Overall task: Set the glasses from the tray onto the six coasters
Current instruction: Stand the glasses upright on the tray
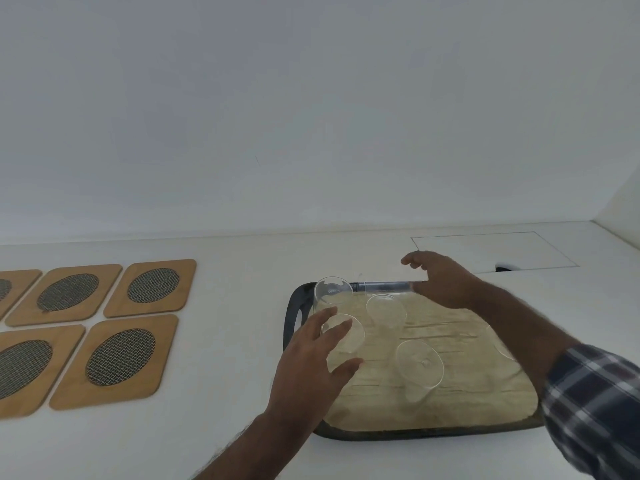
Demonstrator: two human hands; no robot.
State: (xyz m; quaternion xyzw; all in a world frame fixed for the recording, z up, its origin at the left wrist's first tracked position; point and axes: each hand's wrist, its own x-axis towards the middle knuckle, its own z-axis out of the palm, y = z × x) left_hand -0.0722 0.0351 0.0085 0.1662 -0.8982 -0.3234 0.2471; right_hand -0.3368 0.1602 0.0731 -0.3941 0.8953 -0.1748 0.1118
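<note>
Reaching toward clear, thin-walled drinking glass [341,336] on dark tray with tan liner [450,393]; left hand [311,362] spread, nothing gripped. Right hand [440,282] released too. Likely light, slippery, fragile; sidewall best encircled. Wooden mesh-centred coasters [121,358] bare.

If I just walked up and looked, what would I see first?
Probably the two bare hands over the dark tray on the right: the left hand spreads its fingers around a clear glass, while the right hand hovers open over the tray's far edge. Next, the wooden coasters with dark mesh ovals on the left, all with no glass on them.
</note>
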